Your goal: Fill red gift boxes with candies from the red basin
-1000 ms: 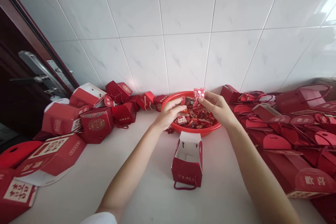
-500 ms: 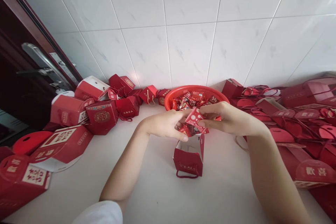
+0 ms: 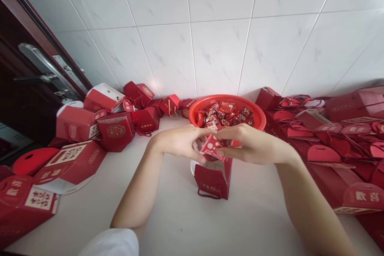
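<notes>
A small red box (image 3: 212, 181) with a cord handle stands on the white table, its top open. Just above its opening, my right hand (image 3: 252, 144) pinches a red dotted candy packet (image 3: 211, 145) between thumb and fingers. My left hand (image 3: 183, 144) curves round from the other side, closed about wrapped candies that are mostly hidden behind the dotted packet. Behind both hands sits a red plastic basket (image 3: 258, 114) with many wrapped candies (image 3: 226, 108) in it.
Red gift boxes (image 3: 116, 132) crowd the left side of the table (image 3: 180, 224). More red boxes (image 3: 342, 180) with cords are packed along the right. A tiled wall (image 3: 219, 56) rises behind, and a dark door with a metal handle (image 3: 45, 64) is at far left.
Both hands have moved slightly left and down, bringing the dotted candy packet over the box. The candies seen below it earlier are now mostly hidden. The box has tilted or shifted slightly.
</notes>
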`<state>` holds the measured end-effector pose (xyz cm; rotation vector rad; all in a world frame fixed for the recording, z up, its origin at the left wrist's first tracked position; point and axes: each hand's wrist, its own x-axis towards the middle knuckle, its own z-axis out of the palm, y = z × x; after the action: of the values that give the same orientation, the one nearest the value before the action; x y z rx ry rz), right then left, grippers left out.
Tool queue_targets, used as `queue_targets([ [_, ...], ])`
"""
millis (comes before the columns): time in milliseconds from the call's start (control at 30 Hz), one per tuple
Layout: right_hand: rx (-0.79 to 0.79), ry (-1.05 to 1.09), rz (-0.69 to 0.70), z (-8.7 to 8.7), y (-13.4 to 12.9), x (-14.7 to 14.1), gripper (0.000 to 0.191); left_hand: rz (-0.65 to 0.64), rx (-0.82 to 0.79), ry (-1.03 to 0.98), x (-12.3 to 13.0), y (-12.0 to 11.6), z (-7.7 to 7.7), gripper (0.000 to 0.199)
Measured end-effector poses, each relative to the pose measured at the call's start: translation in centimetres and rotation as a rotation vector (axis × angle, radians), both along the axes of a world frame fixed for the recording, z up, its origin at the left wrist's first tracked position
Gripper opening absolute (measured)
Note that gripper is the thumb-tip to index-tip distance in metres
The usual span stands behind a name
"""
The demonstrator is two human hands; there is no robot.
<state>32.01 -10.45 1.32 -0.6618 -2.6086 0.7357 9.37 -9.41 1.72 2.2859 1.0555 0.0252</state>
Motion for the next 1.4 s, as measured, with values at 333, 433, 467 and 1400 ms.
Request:
queue_targets([
  [333, -0.112, -0.308, -0.038, -0.9, 0.3, -0.7, 0.018, 0.021, -0.02, 0.102, -0.6, -0.1, -0.3, 0.101],
  [433, -0.155, -0.403, -0.062, -0.8, 0.1, -0.7, 0.021, 0.002, -0.041, 0.1, -0.8, 0.1, -0.6, 0.103],
  [467, -0.155, -0.402, -0.07, -0.7, 0.1, -0.6, 0.022, -0.001, -0.045, 0.093, -0.9, 0.2, -0.7, 0.103],
  [1400, 0.327, -0.054, -0.213, 1.6, -7.8, 6.5, 0.046, 0.234, 0.321, 0.586, 5.2, 14.6, -4.8, 0.033],
])
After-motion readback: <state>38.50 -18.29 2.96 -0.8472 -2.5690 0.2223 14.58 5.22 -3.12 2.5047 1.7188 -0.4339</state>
